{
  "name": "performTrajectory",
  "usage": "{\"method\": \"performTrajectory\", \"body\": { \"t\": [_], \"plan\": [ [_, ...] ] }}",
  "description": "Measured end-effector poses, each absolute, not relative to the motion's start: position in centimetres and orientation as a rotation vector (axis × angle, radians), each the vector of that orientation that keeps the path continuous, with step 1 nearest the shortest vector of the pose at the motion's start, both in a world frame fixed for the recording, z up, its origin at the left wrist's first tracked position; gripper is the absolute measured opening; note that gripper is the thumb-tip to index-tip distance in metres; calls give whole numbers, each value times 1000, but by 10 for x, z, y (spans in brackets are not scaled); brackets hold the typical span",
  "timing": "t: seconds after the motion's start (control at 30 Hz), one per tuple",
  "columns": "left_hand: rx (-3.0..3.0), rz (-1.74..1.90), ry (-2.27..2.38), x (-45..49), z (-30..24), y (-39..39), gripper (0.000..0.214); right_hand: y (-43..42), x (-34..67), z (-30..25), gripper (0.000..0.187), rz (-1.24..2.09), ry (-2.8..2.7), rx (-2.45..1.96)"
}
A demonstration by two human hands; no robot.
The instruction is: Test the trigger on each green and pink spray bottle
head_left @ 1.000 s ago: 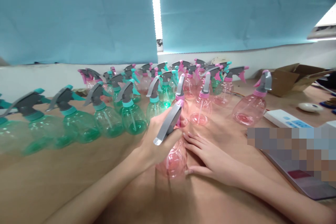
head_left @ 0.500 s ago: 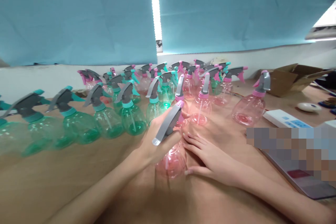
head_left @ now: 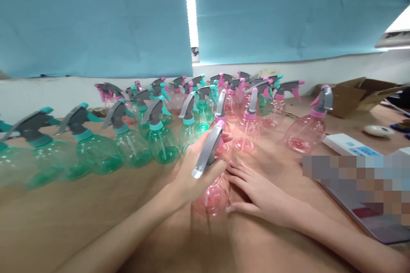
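Note:
A pink spray bottle [head_left: 212, 201] with a grey sprayer head and pink collar stands upright on the table in front of me. My left hand [head_left: 192, 170] is wrapped round it just below the sprayer head, its fingertips showing on the far side. Resting on the tabletop to the right, my right hand [head_left: 258, 187] has its fingers spread, with the thumb tip close to the bottle's base. Whether those fingers touch the bottle, I cannot tell. Just beyond stands another pink spray bottle [head_left: 246, 134], and a green spray bottle [head_left: 162, 144] is left of my left hand.
Several green spray bottles [head_left: 96, 151] form a row on the left, with more pink and green ones behind. At right are a lone pink spray bottle [head_left: 306, 130], a white power strip [head_left: 344, 141], a phone-like slab [head_left: 373, 222], a white mouse [head_left: 379, 131] and an open cardboard box [head_left: 349, 96].
The sprayer head in my left hand has turned slightly more upright, and that hand has shifted a little to the right. My right hand stays almost in place.

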State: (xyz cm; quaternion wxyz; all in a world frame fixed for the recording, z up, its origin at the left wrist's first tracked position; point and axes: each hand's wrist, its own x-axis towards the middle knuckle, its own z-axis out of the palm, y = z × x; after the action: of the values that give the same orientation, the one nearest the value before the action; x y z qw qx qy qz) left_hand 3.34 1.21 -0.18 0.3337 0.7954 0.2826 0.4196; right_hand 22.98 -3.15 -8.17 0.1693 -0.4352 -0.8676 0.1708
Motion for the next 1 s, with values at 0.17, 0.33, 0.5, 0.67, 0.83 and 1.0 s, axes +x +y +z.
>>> {"method": "performTrajectory", "body": {
  "t": [0.17,0.33,0.5,0.67,0.83,1.0],
  "plan": [
    [2109,1137,736,33,-1,12,34,-32,230,-83,82,485,-2452,-1236],
    [2101,1120,734,34,-1,11,32,-32,230,-82,83,480,-2465,-1249],
    [2093,1130,741,34,-2,11,30,-32,230,-81,81,471,-2465,-1251],
    [2064,1134,768,34,-2,11,16,-32,230,-83,78,478,-2447,-1231],
    [2036,1080,782,36,0,11,14,-32,230,-83,77,494,-2436,-1218],
    [2012,1004,826,34,-4,9,21,-32,230,-85,75,477,-2433,-1212]
  ]
}}
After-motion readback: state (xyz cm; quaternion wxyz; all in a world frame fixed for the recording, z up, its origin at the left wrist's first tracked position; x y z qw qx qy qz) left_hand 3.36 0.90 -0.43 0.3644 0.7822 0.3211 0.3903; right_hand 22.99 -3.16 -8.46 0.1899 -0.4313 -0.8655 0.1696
